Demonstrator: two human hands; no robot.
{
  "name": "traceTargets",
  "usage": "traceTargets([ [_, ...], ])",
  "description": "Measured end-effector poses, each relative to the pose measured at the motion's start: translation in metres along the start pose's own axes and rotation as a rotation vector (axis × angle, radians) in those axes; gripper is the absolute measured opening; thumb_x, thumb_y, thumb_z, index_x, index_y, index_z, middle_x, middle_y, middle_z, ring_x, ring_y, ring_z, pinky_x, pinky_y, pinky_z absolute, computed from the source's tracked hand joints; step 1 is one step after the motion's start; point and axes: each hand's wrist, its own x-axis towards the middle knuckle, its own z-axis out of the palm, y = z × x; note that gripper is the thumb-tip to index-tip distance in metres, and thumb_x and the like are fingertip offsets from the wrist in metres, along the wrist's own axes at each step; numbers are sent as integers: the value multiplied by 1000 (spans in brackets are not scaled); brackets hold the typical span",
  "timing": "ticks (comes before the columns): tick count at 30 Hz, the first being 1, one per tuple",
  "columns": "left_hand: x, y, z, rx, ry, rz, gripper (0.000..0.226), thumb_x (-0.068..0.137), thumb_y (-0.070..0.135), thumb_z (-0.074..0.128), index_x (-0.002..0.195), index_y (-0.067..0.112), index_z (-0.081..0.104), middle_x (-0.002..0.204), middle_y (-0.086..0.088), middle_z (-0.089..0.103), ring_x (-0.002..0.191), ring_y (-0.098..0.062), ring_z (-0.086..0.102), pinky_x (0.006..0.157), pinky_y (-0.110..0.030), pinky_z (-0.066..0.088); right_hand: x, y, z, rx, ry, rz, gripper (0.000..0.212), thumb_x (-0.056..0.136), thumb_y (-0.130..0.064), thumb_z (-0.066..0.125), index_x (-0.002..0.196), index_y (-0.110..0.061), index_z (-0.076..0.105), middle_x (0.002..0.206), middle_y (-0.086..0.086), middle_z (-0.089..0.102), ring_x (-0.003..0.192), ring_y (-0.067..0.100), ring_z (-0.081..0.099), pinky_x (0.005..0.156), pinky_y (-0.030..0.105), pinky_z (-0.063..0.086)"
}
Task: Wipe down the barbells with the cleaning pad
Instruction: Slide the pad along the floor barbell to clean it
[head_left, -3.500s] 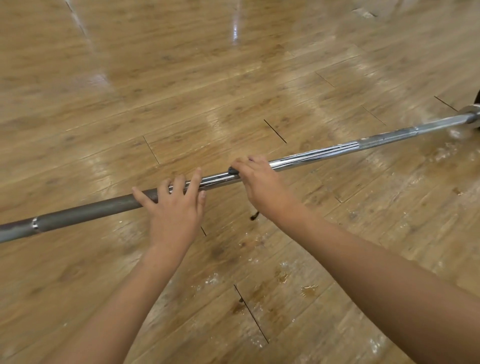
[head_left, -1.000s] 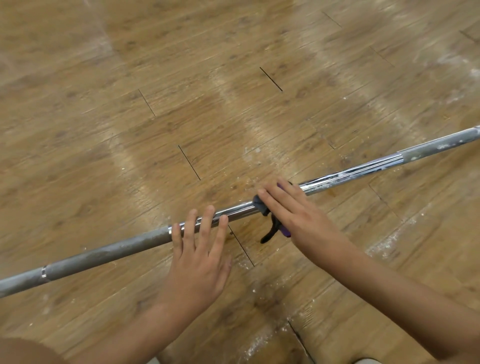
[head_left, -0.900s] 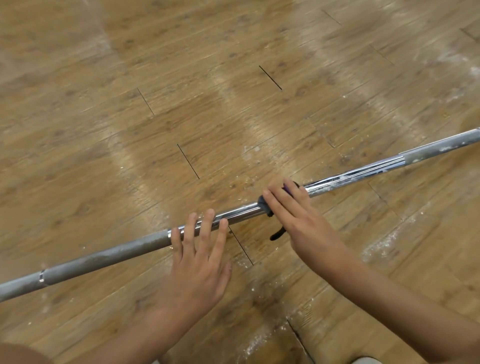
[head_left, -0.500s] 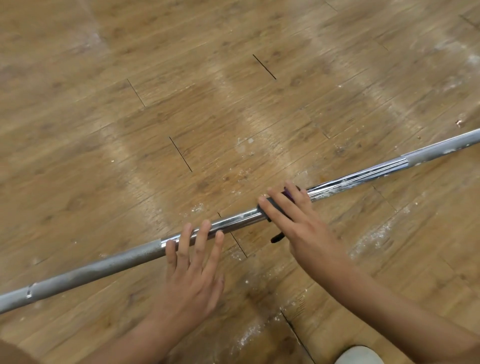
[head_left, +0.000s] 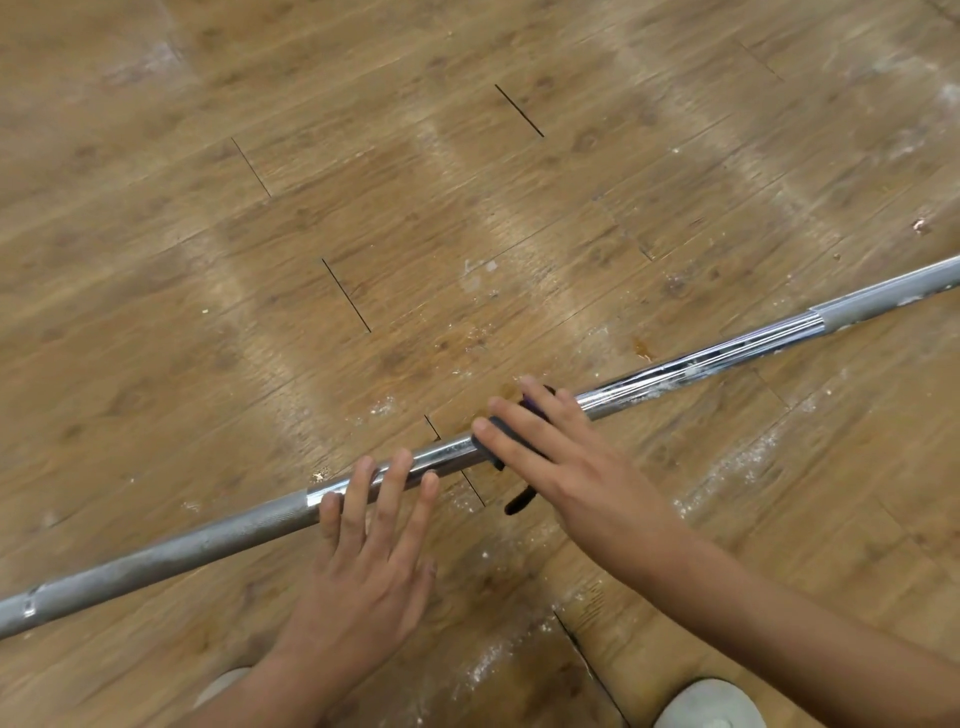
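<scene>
The right hand (head_left: 566, 462) pressed the pad (head_left: 506, 423) onto the bar (head_left: 208, 545) beneath straight fingers. The left hand (head_left: 363, 561), just beside, rested flat and unclenched on the bar.

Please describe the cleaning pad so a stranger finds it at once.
A long steel barbell lies across the wooden floor. On its shiny middle, under the flat right hand, sits the cleaning pad: the only dark thing there, purple-edged.

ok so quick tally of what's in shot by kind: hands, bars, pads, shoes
hands: 2 (left hand, right hand)
barbell: 1
cleaning pad: 1
shoes: 2 (left shoe, right shoe, both only partly in view)
total: 6
</scene>
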Motion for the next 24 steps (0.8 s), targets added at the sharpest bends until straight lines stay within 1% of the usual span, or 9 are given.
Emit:
traceTargets([
  [2, 0, -2, 0, -5, 3, 2, 86, 92, 44, 46, 164, 9, 11, 169, -22, 12, 153, -46, 14, 125, -59, 2, -4, 13, -2, -14, 10, 0, 89, 77, 20, 40, 157, -18, 32, 159, 6, 38, 154, 32, 20, 125, 48, 14],
  [5, 3, -3, 0, -22, 9, -3, 86, 93, 43, 46, 164, 10, 11, 169, -21, 11, 153, -46, 15, 125, -58, 3, -6, 26, -7, -32, 81, 150, 92, 70, 27, 46, 153, -14, 39, 151, 7, 47, 149, 36, 29, 117, 58, 34],
  [10, 11, -6, 3, -47, 14, -27, 87, 92, 42, 47, 164, 11, 10, 169, -20, 12, 154, -45, 11, 124, -60, 5, 11, 3, -1, 1, 3, 55, 81, 80, 12, 29, 156, -17, 38, 155, 2, 41, 153, 32, 20, 124, 46, 8],
  [14, 18, -13, 3, -69, 18, -28, 83, 92, 39, 48, 164, 11, 14, 169, -20, 15, 154, -45, 13, 126, -57, 3, 12, 33, -8, -22, 56, 114, 94, 70, 30, 51, 152, -17, 43, 150, 5, 49, 148, 33, 32, 121, 51, 27],
  [16, 23, -15, 1, -91, 23, -48, 82, 92, 39, 48, 163, 12, 17, 168, -20, 17, 154, -45, 15, 126, -57, 2, 16, 37, -10, -14, 63, 191, 95, 67, 31, 49, 150, -13, 46, 146, 6, 52, 146, 37, 34, 114, 58, 39],
  [18, 31, -15, -2, -106, 12, -78, 81, 91, 42, 48, 161, 12, 19, 167, -21, 19, 153, -46, 17, 125, -57, 1, 25, 26, -8, -11, 33, 146, 88, 71, 26, 42, 151, -12, 44, 147, 7, 50, 146, 38, 32, 115, 60, 36],
  [20, 37, -16, -3, -114, -4, -107, 81, 91, 45, 47, 161, 13, 20, 166, -21, 22, 152, -46, 19, 124, -57, 1, 33, 15, -5, 0, 9, 49, 82, 77, 17, 33, 152, -13, 42, 152, 7, 46, 148, 37, 28, 122, 54, 24],
  [22, 42, -19, -5, -121, -24, -122, 81, 92, 47, 46, 161, 13, 22, 166, -21, 23, 151, -46, 20, 123, -57, 2, 39, 18, -7, 6, 10, -1, 86, 76, 20, 38, 154, -15, 40, 154, 6, 45, 148, 33, 26, 123, 47, 20],
  [24, 47, -22, -8, -134, -32, -130, 79, 93, 48, 46, 160, 13, 24, 165, -21, 24, 150, -46, 21, 123, -58, 3, 40, 35, -9, -2, 37, 29, 92, 73, 28, 50, 153, -15, 41, 152, 7, 47, 147, 32, 31, 121, 49, 27],
])
